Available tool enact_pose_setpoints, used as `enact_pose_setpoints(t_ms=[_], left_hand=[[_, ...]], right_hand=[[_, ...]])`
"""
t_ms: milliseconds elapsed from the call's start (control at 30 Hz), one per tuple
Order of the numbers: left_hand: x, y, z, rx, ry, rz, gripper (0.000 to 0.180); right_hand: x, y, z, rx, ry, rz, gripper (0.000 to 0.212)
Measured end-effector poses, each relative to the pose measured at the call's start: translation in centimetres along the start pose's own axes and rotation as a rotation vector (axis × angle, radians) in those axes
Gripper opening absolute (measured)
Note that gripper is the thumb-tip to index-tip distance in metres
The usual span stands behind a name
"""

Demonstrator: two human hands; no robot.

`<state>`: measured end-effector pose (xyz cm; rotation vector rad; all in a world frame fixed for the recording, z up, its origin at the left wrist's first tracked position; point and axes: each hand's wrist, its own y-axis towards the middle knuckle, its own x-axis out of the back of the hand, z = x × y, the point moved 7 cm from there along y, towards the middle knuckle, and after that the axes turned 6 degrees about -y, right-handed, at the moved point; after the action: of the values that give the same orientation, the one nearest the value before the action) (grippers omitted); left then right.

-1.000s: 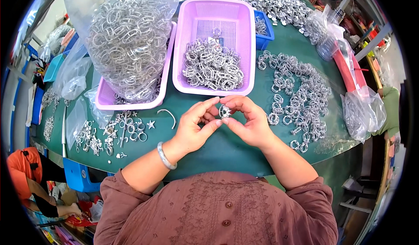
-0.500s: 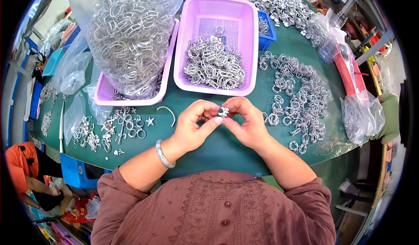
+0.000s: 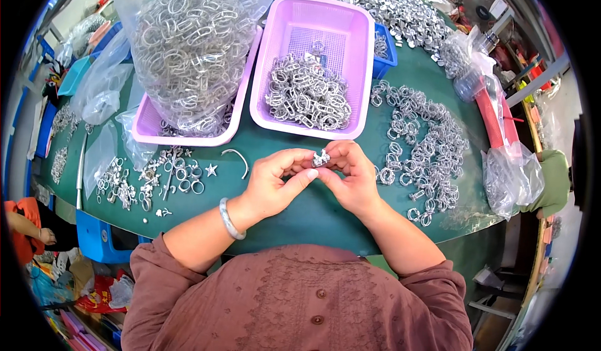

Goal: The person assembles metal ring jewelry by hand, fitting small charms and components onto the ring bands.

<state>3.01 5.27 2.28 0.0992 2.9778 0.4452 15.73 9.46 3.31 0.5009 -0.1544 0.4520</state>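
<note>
Far to the left, small clear bags (image 3: 103,97) lie on the green table (image 3: 313,219). Next to them, little loose metal bits (image 3: 147,179) are spread out, with rings, a tiny star and one bent wire (image 3: 236,158). Behind these bits stands a purple tray (image 3: 188,135). A big clear bag of shiny metal rings (image 3: 188,44) sits in it and fills most of it.

Near the middle, the left hand (image 3: 272,185) comes up from the bottom edge. A pale bracelet (image 3: 228,218) sits on its wrist. Its thumb and fingers are pressed together at the tips, and they pinch a small silver clip (image 3: 320,158). The clip is held up just above the table, right in front of the person, between the two hands.

The right hand (image 3: 350,176) touches the left one. Its fingers curl in and pinch the same clip from the other side.

Behind the hands stands a second purple basket (image 3: 360,38) with a pile of silver clips (image 3: 307,94) inside. A blue box (image 3: 387,54) sits just beside it.

To the right of the hands, many more clips (image 3: 426,144) lie loose on the table. At the far right edge there are crumpled clear bags (image 3: 510,176) and a red bar (image 3: 491,119).
</note>
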Motion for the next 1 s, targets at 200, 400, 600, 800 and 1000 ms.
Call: enact_pose_setpoints(t_ms=[200,400,600,800,1000], left_hand=[[0.5,0.5,-0.5,-0.073,0.045,-0.026,0.025],[0.6,0.6,-0.7,-0.088,0.073,-0.03,0.024],[0.6,0.7,-0.5,-0.092,0.071,-0.036,0.024],[0.7,0.6,-0.3,-0.073,0.055,-0.047,0.025],[0.7,0.6,-0.1,-0.054,0.001,-0.06,0.026]], right_hand=[[0.1,0.0,0.1,0.038,-0.03,0.008,0.019],[0.1,0.1,0.3,0.068,-0.042,0.006,0.016],[0.2,0.1,0.4,0.07,-0.069,0.001,0.015],[0.4,0.3,0.9,0.091,-0.104,-0.002,0.014],[0.5,0.4,1.2,0.129,-0.158,-0.013,0.016]])
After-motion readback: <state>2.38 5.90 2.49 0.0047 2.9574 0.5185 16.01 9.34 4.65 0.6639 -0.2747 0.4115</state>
